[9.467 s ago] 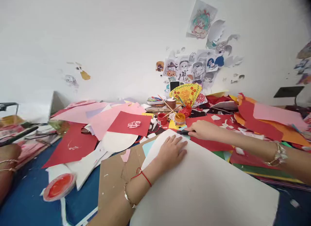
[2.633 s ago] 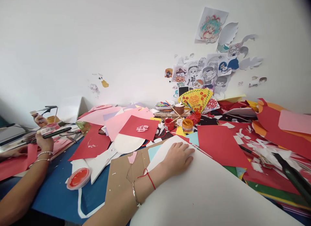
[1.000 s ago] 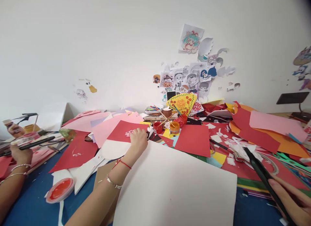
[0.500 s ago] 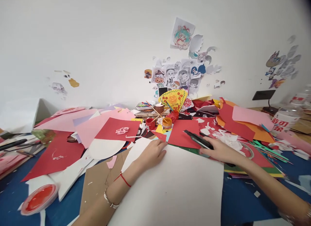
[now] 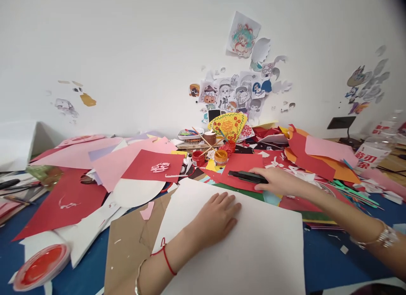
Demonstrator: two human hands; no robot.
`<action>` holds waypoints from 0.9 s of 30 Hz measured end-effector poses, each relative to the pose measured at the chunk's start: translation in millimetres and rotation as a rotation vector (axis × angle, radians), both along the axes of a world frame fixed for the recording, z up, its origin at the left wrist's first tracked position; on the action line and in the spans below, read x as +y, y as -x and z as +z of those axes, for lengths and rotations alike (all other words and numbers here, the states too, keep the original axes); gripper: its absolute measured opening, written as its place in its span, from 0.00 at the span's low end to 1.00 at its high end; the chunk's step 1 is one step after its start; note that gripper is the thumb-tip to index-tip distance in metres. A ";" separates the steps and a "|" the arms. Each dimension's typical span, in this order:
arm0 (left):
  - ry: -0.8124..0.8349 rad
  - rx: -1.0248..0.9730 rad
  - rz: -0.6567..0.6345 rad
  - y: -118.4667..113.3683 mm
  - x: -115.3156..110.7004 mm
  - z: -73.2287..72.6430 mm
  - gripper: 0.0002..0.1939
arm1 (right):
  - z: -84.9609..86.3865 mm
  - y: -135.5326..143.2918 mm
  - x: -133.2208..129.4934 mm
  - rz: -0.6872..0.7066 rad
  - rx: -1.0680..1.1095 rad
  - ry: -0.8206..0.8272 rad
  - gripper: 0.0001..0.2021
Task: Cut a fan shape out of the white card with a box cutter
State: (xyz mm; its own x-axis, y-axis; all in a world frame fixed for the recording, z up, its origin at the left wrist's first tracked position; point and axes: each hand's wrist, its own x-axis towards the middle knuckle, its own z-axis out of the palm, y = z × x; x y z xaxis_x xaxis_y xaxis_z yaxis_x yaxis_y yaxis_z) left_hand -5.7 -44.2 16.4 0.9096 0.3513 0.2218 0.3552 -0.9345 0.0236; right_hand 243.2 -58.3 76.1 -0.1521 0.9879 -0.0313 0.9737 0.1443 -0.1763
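Observation:
My left hand (image 5: pixel 218 217) lies flat on a large white sheet (image 5: pixel 263 244), palm down with the fingers a little apart. A brown board (image 5: pixel 127 244) shows from under the sheet's left side. Closed around a black utility knife (image 5: pixel 249 176), my right hand (image 5: pixel 274 181) hovers past the sheet's far edge. The knife points left, over a piece of red paper (image 5: pixel 244 162); whether its blade is out I cannot tell.
Paint jars (image 5: pixel 221 157) with brushes stand beyond the sheet. A tub of red paint (image 5: pixel 41 265) is at the near left. Green scissors (image 5: pixel 352 191) lie right, before plastic bottles (image 5: pixel 374 151). Paper scraps and coloured sheets cover much of the blue table (image 5: pixel 330 265).
My left hand has slid from the sheet's far edge nearer to me and to the right. The utility knife has swung to lie more level, pointing left, in my right hand.

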 end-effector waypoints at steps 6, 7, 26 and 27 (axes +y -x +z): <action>0.005 0.024 0.055 -4.8 -5.8 -5.8 0.20 | 9.9 12.7 -3.9 0.193 -0.059 0.115 0.28; 0.007 0.023 0.054 -4.8 -5.8 -6.2 0.20 | 10.4 13.3 -4.1 0.207 -0.074 0.118 0.28; 0.292 -0.393 0.467 -0.3 18.3 -4.7 0.11 | 19.1 13.4 -8.5 0.232 0.142 0.184 0.27; 0.346 -0.474 0.506 0.0 21.4 -4.0 0.12 | 19.9 15.8 -10.8 0.226 0.179 0.210 0.27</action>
